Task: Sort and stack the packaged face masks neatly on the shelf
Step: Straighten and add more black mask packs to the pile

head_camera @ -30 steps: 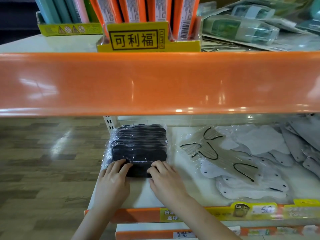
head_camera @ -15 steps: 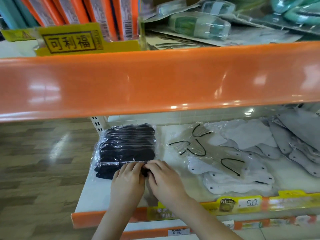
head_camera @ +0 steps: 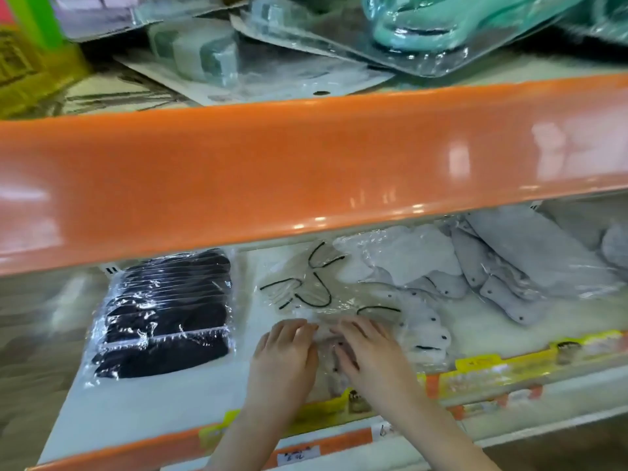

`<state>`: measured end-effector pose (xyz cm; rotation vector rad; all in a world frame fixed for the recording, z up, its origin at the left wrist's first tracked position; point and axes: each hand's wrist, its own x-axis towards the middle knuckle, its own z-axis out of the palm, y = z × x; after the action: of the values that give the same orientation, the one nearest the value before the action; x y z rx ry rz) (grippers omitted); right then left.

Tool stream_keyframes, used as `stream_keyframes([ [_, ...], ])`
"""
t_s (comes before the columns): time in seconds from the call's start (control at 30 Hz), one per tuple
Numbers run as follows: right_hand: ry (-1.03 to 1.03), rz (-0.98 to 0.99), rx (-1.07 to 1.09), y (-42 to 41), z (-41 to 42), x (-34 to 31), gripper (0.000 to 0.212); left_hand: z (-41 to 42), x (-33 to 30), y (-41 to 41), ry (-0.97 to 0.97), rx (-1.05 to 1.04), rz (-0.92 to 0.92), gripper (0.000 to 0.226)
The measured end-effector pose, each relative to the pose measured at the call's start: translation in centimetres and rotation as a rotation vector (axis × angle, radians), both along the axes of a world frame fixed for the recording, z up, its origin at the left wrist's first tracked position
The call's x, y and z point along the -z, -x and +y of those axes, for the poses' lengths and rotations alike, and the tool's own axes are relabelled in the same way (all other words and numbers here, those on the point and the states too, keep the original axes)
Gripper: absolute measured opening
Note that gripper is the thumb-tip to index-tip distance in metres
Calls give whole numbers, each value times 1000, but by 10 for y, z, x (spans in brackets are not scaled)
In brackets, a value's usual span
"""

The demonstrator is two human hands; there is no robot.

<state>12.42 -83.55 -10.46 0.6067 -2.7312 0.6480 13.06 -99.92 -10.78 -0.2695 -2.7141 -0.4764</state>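
A stack of black masks in clear wrap (head_camera: 166, 311) lies at the left of the white shelf (head_camera: 142, 402), with no hand on it. To its right lies a loose pile of white masks with black ear loops in clear bags (head_camera: 339, 294). My left hand (head_camera: 283, 355) and my right hand (head_camera: 368, 351) rest side by side on the near edge of that pile, fingers laid over the plastic. Whether the fingers pinch a bag is blurred. Grey-white packaged masks (head_camera: 503, 270) are scattered further right.
The orange lip of the upper shelf (head_camera: 306, 164) hangs low over the masks and hides the shelf's back. Blister packs and a teal item (head_camera: 424, 25) lie above. Yellow price tags (head_camera: 475, 365) line the front rail. Wood-look floor lies at the left.
Both hands have left the black mask stack and moved right onto the white mask pile. The view has shifted right and closer. The black stack stays at the left.
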Motion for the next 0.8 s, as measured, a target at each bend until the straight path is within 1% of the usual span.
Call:
stream_keyframes([
  [0.13, -11, -64, -36, 4, 34, -3, 31, 20, 8, 5, 9, 143, 49, 34],
  [0.23, -22, -187, -21, 11, 56, -5, 46, 27, 17, 7, 15, 204, 33, 37],
  [0.3, -50, -273, -24, 16, 70, -5, 57, 31, 22, 8, 7, 192, 8, 40],
  [0.37, -121, -339, -52, 21, 80, -6, 66, 32, 26, 9, -12, 171, -6, 42],
  [0.43, -181, -352, -65, 26, 85, -9, 73, 33, 27, 9, -27, 153, -9, 42],
  [0.5, -194, -345, -56, 29, 89, -9, 76, 33, 27, 8, -46, 130, -7, 41],
  [0.57, -183, -335, -42, 31, 89, -6, 75, 34, 27, 8, -72, 112, 5, 40],
  [0.63, -139, -268, -18, 33, 88, 1, 68, 35, 27, 8, -76, 104, 30, 38],
  [0.7, -33, -175, 10, 36, 90, 9, 55, 36, 26, 8, -59, 103, 62, 34],
  [0.8, 108, -139, 34, 43, 94, 19, 45, 35, 26, 8, -36, 72, 110, 27],
])
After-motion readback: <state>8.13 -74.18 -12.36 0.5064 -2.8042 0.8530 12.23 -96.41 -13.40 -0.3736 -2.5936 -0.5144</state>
